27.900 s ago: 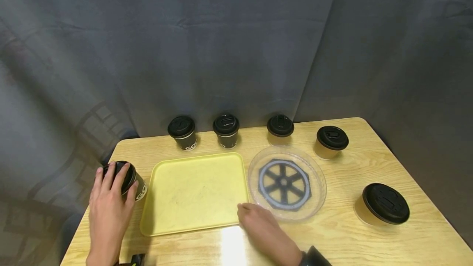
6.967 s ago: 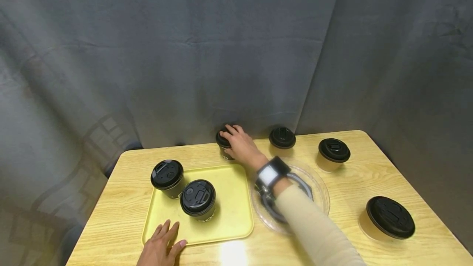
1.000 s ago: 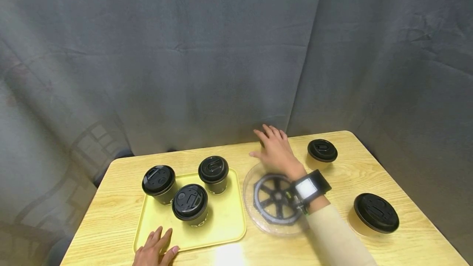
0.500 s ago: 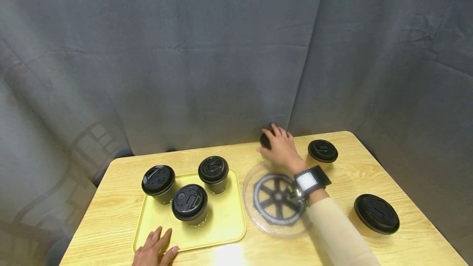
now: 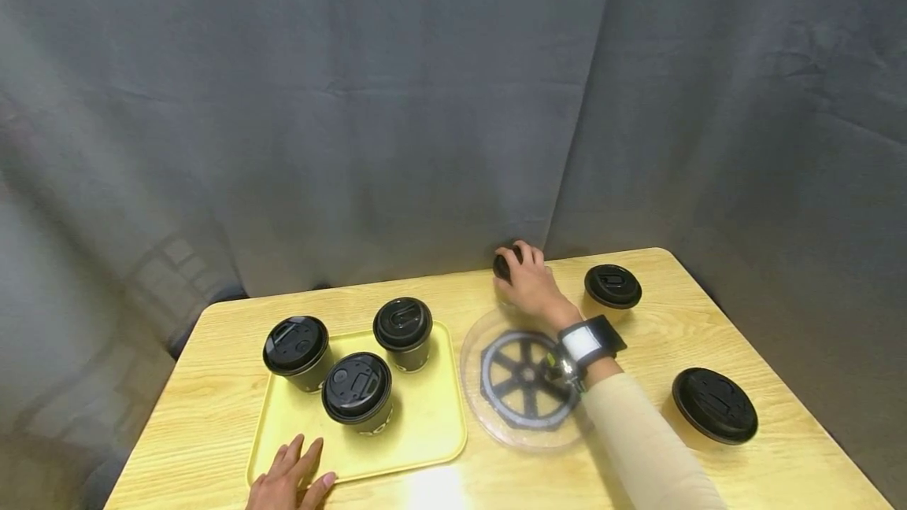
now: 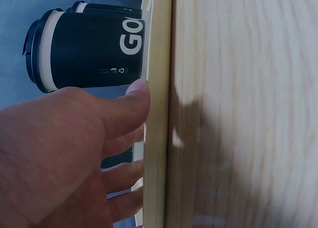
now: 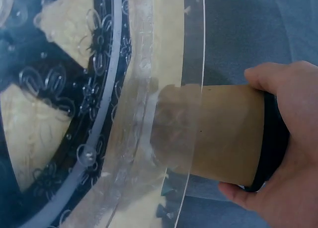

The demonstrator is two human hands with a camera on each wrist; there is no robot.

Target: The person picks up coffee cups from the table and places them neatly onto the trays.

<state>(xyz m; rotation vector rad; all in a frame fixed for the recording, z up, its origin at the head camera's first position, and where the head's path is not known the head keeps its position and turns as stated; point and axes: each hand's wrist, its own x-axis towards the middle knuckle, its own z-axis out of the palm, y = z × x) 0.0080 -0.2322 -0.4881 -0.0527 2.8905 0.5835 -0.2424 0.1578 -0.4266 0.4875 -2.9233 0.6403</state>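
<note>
At the back of the table, my right hand (image 5: 531, 286) grips a brown paper cup by its black lid (image 5: 505, 264). The right wrist view shows the bare brown side of this cup (image 7: 228, 133), with thumb and fingers on either side of the lid. My left hand (image 5: 286, 478) rests at the front left edge of a yellow tray (image 5: 425, 447), its thumb touching the rim. On that tray stand three dark cups with black lids: one at the back left (image 5: 296, 345), a front one (image 5: 357, 388) and one at the back right (image 5: 402, 325).
A round clear plastic dish (image 5: 473, 408) with a dark spoked wheel pattern lies right of the tray, beneath my right forearm. Two more lidded brown cups stand to the right, one towards the back (image 5: 612, 287) and one nearer the front (image 5: 714, 406). Grey curtain hangs behind the table.
Three dark cups have come onto the tray since the oldest frame. During the last second my right hand has come down on the brown cup and gripped its lid. My left hand stays put.
</note>
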